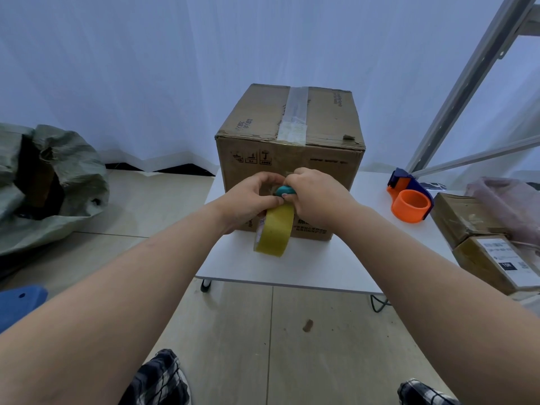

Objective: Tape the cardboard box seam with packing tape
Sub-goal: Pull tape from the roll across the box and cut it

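Box (289, 159) upright on the white table (321, 267), near face toward the camera; top seam already covered by a clear tape strip (295, 115) running front to back and lapping over the near top edge, with a wrinkled patch at that edge. Yellow roll (274, 232) hanging on edge against the lower near face, just above the table; a stretch of tape apparently drawn from it up the face, though hard to confirm behind the hands. Left hand (248, 200) curled, thumb and fingers pinched at the top of the roll or the tape just above it; exact hold hidden. Right hand (315, 197) closed around a small teal cutter (285, 190), tip set at the tape between the hands.

Judged step: severing the tape at the near face. For a clean cut: keep the stretch taut with the left pinch; draw the cutter straight across, blade angled away from the left fingers; avoid scoring the cardboard; support the roll so it does not drop on release; then press the free end flat down the face and rub out the wrinkles at the top edge.

Orange dispenser (410, 200) idle on the table at right, well apart from the box; two smaller cartons (479, 238) beyond it; a grey-green sack (55, 182) on the floor at left.
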Action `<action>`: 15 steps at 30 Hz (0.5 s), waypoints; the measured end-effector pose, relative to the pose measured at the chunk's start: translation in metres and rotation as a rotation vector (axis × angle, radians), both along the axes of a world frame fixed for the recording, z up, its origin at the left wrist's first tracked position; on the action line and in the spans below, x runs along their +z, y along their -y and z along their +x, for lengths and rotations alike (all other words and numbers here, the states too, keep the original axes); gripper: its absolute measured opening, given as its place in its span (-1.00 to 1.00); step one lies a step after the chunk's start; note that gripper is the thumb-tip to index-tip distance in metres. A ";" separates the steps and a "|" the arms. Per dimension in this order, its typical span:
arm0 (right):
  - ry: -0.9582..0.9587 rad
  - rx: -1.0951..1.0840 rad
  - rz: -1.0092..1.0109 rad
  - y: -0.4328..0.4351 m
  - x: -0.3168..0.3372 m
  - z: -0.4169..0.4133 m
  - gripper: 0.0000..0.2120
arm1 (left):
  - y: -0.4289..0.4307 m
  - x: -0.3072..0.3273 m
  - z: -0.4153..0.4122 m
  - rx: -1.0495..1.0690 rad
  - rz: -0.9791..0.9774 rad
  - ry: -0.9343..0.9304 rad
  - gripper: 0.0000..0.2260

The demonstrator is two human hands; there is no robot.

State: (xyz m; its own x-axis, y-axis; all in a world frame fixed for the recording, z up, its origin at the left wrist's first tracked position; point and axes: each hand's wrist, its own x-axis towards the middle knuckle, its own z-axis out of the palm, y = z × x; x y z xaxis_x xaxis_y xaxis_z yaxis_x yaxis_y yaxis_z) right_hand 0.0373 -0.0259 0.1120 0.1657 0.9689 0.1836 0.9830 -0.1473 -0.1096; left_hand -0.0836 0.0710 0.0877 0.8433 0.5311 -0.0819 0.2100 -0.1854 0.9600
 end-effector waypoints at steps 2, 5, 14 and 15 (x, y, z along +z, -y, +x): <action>-0.002 -0.003 0.004 0.000 0.000 0.001 -0.79 | 0.000 0.000 0.000 -0.012 -0.015 -0.011 -0.70; -0.003 -0.003 0.007 0.000 0.000 0.002 -0.80 | 0.000 0.000 0.000 -0.022 -0.043 -0.033 -0.69; 0.040 0.038 0.033 0.007 -0.005 0.002 -0.81 | -0.002 -0.001 0.000 -0.022 -0.057 -0.042 -0.68; 0.049 0.038 0.031 0.008 -0.004 0.003 -0.81 | -0.002 -0.001 0.000 -0.023 -0.057 -0.042 -0.67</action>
State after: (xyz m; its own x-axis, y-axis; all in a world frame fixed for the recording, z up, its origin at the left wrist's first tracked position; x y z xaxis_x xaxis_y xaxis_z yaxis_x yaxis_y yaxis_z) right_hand 0.0401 -0.0337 0.1080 0.1188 0.9682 0.2201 0.9921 -0.1068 -0.0655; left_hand -0.0837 0.0728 0.0870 0.8502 0.5055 -0.1469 0.2466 -0.1359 0.9595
